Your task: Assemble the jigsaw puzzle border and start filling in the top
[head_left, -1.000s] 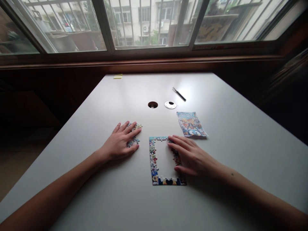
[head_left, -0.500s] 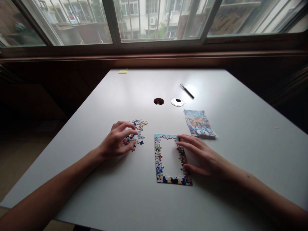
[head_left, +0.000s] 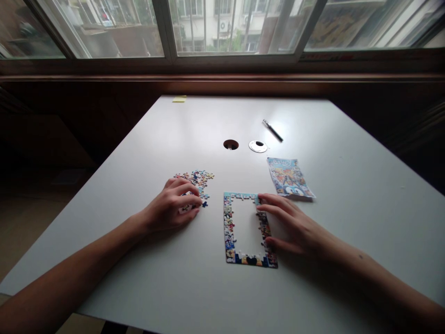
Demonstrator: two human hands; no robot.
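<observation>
The left hand curls over a pile of loose jigsaw pieces on a white table; whether its fingers pinch one cannot be told. To the pile's right, the right hand, fingers spread, rests on the right side of a rectangular jigsaw border. Sideways pressure there could split the border; a careless left-hand sweep could scatter pieces.

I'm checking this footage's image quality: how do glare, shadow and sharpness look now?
Head view: daylight from the wide glass window leaves bright glare on the glossy white tabletop around the slim black-and-silver pen; head view: a soft shadow lies on the near side of the bare right hand; head view: dark surroundings lose detail, and the small multicoloured jigsaw pieces are hard to tell apart.
</observation>
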